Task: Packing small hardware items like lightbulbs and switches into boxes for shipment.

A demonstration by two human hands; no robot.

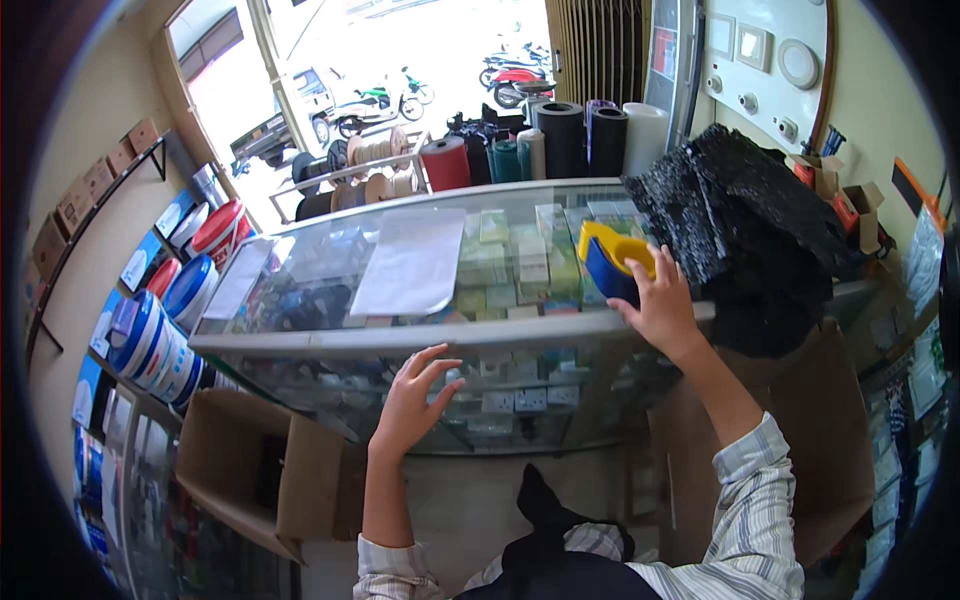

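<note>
On the glass counter (330, 332), toward its right end, is a blue and yellow tape dispenser (600, 258). My right hand (660, 305) grips its near side, the thumb by the blue body and the fingers by the yellow rim. Whether it rests on the glass or is slightly lifted, I cannot tell. My left hand (415, 395) hovers just before the counter's front edge, its fingers spread and nothing in them. Farther back on the glass lie white paper sheets (410, 262). A heap of crinkled black plastic sheeting (740, 215) sits right of the dispenser.
Small boxed goods fill the counter below the glass. Open cardboard boxes stand at my left (235, 455) and right (800, 440). Paint buckets (165, 345) line the left wall. Rolls of material (560, 140) and cable spools (375, 148) stand beyond the counter, with motorbikes outside.
</note>
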